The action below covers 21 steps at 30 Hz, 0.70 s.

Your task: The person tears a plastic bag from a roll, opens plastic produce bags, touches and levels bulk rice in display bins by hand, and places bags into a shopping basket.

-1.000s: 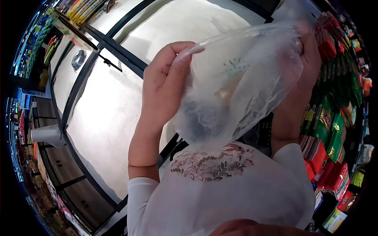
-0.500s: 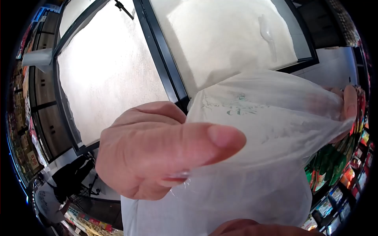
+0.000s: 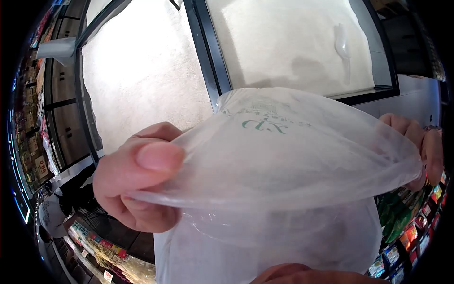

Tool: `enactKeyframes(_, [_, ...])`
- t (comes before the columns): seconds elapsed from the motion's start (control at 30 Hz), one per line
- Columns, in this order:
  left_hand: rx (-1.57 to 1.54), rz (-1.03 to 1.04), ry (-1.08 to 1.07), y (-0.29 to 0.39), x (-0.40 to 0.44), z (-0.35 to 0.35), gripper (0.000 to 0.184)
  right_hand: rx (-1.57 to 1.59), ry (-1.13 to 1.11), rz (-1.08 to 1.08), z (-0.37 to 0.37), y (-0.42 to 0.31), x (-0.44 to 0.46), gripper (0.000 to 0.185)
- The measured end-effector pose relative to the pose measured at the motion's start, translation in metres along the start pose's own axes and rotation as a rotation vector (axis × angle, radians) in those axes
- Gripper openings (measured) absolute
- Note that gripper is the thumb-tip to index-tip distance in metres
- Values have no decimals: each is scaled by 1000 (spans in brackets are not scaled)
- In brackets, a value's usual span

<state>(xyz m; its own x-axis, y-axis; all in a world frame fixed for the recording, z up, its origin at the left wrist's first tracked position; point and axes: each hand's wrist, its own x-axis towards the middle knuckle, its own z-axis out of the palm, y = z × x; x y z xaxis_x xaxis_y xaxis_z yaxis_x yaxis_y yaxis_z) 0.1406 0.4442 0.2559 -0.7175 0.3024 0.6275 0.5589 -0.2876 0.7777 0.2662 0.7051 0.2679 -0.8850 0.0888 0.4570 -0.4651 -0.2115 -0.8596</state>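
A thin translucent plastic bag (image 3: 283, 165) with green print is stretched wide between my two hands in the head view. My left hand (image 3: 142, 175) is closed on the bag's rim at the left, thumb over the edge and fingers curled beneath. At the far right, my right hand (image 3: 421, 146) grips the opposite edge, its fingers partly behind the film. Beyond the bag lie two black-framed bins of white grains, the left heap (image 3: 146, 71) brightly lit. A clear plastic scoop (image 3: 342, 45) rests on the right heap (image 3: 283, 42).
A black frame bar (image 3: 205, 42) divides the bins. Shelves of packaged goods (image 3: 409, 227) stand at the lower right, with more along the left. A person (image 3: 54, 215) in a light top is at the lower left, near a dark cart (image 3: 92, 206).
My left hand has shifted left and now pinches the bag's rim, its thumb drawn back. The bag is spread wider and its print shows more clearly. The view has shifted slightly.
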Motion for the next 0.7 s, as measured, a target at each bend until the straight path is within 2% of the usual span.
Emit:
enactKeyframes(0.07, [4, -14, 61, -1, 0, -7, 35, 17, 23, 36, 7, 0, 6, 22])
enactKeyframes(0.2, [-10, -23, 138, -10, -5, -16, 36, -57, -6, 98, 12, 6, 9, 23])
enactKeyframes(0.23, [-12, -26, 140, -9, -6, -19, 36, 22, -79, 7, 4, 14, 4, 22])
enactKeyframes(0.27, [59, -66, 190, -8, -8, -22, 36, 100, -151, -84, -1, 20, 3, 21])
enactKeyframes(0.3, [129, -107, 239, -8, -9, -25, 37, 98, -151, -80, 0, 22, 10, 21])
enactKeyframes(0.33, [126, -109, 241, -9, -10, -26, 37, 188, -287, -67, 2, 23, 20, 21])
enactKeyframes(0.37, [319, -28, 202, -11, -11, -26, 36, 278, -422, -53, 6, 24, 26, 21])
enactKeyframes(0.4, [512, 55, 162, -12, -11, -27, 35, 275, -424, -51, 11, 24, 29, 21])
enactKeyframes(0.43, [509, 55, 166, -10, -12, -30, 35, 297, -410, -37, 16, 24, 31, 21])
enactKeyframes(0.5, [183, -199, 311, -5, -13, -35, 35, 313, -400, -23, 24, 25, 32, 20])
enactKeyframes(0.57, [155, -215, 342, -5, -12, -38, 35, 263, -314, -66, 32, 26, 31, 19])
enactKeyframes(0.63, [129, -231, 371, -7, -11, -37, 34, 266, -355, -80, 35, 28, 37, 18])
enactKeyframes(0.7, [132, -186, 581, -12, -9, -31, 30, 269, -396, -96, 37, 28, 39, 17])
